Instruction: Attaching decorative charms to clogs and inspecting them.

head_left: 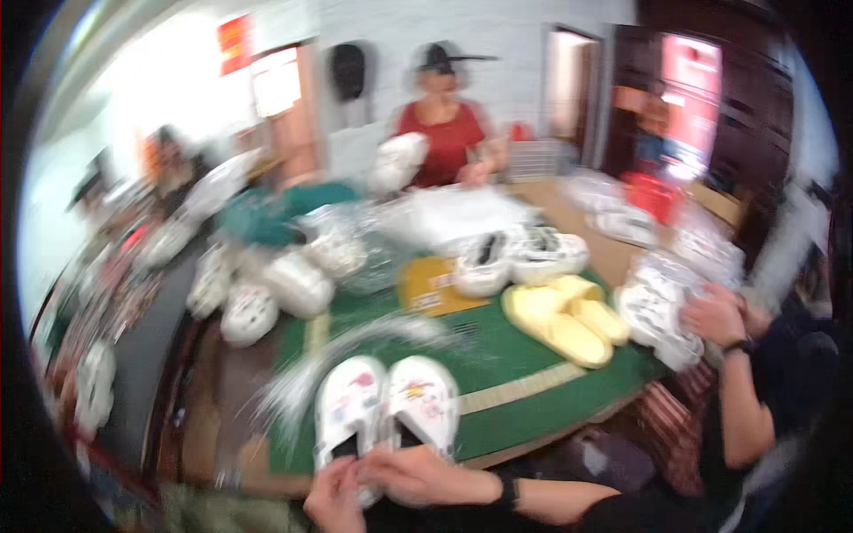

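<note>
A pair of white clogs [388, 395] with small coloured charms on the toes lies at the near edge of the green table, toes pointing away from me. Black patches show at their openings. My left hand [336, 499] is at the heel end of the left clog, its fingers pinched together. Beside it, my right hand [428, 475], with a dark band at the wrist, covers the heel of the right clog, fingers closed and meeting the left ones. Blur hides what sits between the fingertips. Just beyond the toes a bundle of clear thin strands [355, 342] curves across the table.
Yellow slides [564, 324] and black-and-white clogs [484, 264] lie farther right by a yellow card [440, 289]. White clogs [298, 282] cluster at left. A co-worker's hands [715, 315] handle bagged clogs [657, 306] at right. Someone in a red shirt [442, 142] stands opposite.
</note>
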